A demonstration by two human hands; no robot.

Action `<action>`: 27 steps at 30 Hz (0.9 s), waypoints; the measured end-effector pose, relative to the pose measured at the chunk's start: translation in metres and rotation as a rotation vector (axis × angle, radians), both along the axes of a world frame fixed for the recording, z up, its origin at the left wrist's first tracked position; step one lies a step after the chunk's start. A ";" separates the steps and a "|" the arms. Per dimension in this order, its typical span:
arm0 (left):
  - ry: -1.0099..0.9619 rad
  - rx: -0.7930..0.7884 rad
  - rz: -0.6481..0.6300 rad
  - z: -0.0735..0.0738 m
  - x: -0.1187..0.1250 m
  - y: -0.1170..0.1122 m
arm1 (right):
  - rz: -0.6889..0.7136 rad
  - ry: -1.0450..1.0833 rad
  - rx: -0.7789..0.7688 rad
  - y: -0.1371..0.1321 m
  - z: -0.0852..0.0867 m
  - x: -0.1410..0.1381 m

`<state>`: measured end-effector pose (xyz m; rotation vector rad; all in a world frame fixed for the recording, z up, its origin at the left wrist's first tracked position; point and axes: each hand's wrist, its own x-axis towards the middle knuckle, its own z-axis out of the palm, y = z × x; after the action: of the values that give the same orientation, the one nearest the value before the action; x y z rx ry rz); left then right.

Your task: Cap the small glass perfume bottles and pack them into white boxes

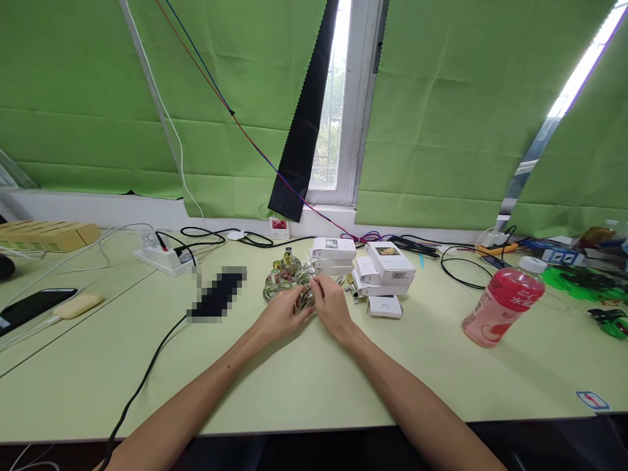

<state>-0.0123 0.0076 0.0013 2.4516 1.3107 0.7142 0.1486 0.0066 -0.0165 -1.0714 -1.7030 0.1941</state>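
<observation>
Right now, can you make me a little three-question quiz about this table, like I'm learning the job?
1. True or false: the pink plastic drink bottle with the white cap stands to the right of both hands.
2. What do the left hand and right hand hold together? A) a small clear glass bottle B) a black phone C) a white power strip
3. Fill in: the stack of small white cardboard boxes lies just ____ of the right hand.

Key:
1. True
2. A
3. right
</observation>
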 end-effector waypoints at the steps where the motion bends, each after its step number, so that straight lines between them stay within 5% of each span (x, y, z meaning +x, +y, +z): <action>1: 0.002 -0.001 0.000 0.000 0.000 0.000 | 0.003 0.000 0.003 0.000 -0.001 0.000; 27: -0.027 0.011 -0.019 0.002 0.000 -0.002 | 0.008 0.049 0.027 0.000 -0.002 0.000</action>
<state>-0.0120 0.0058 0.0029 2.4509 1.2756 0.7487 0.1482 0.0065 -0.0184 -1.0319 -1.6615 0.2004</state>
